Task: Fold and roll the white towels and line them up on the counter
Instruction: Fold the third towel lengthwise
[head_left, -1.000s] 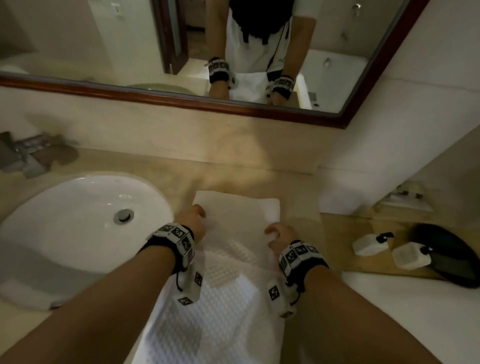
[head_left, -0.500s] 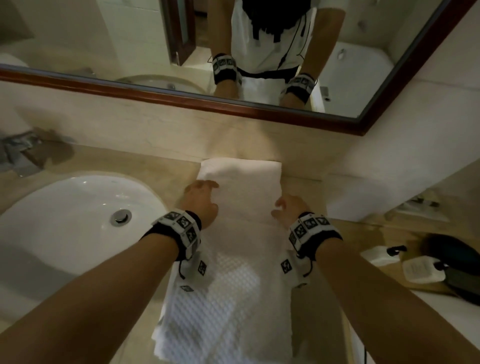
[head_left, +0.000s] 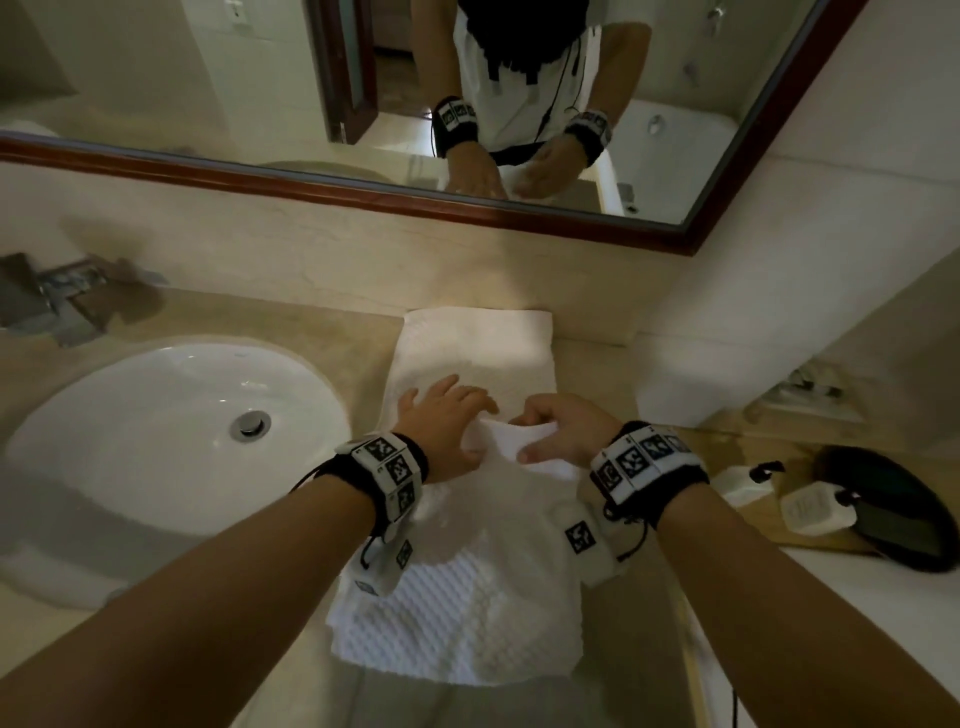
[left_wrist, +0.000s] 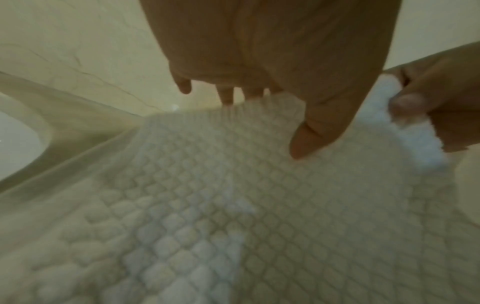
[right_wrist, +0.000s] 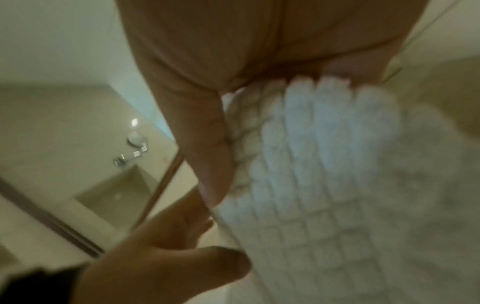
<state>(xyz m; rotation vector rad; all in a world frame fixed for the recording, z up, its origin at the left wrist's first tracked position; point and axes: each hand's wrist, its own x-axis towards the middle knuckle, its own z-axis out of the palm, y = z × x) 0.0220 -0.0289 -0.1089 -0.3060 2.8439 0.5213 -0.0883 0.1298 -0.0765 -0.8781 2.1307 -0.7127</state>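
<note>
A white waffle-weave towel (head_left: 470, 358) is laid lengthwise on a beige counter (head_left: 332, 332), its far end near the wall below a mirror (head_left: 363, 93) and its near end draped toward the counter's front edge. A fold of the towel is raised at its middle. The fold is pinched by the right hand (head_left: 563, 428), thumb under and fingers curled over, as seen in the right wrist view. The left hand (head_left: 447, 421) is laid flat on the towel just beside it, fingers straight and spread, holding nothing. A white sink (head_left: 156, 431) is set in the counter to the left. Two small white bottles (head_left: 815, 512) and a dark tray (head_left: 893, 499) are seen at the right.
</note>
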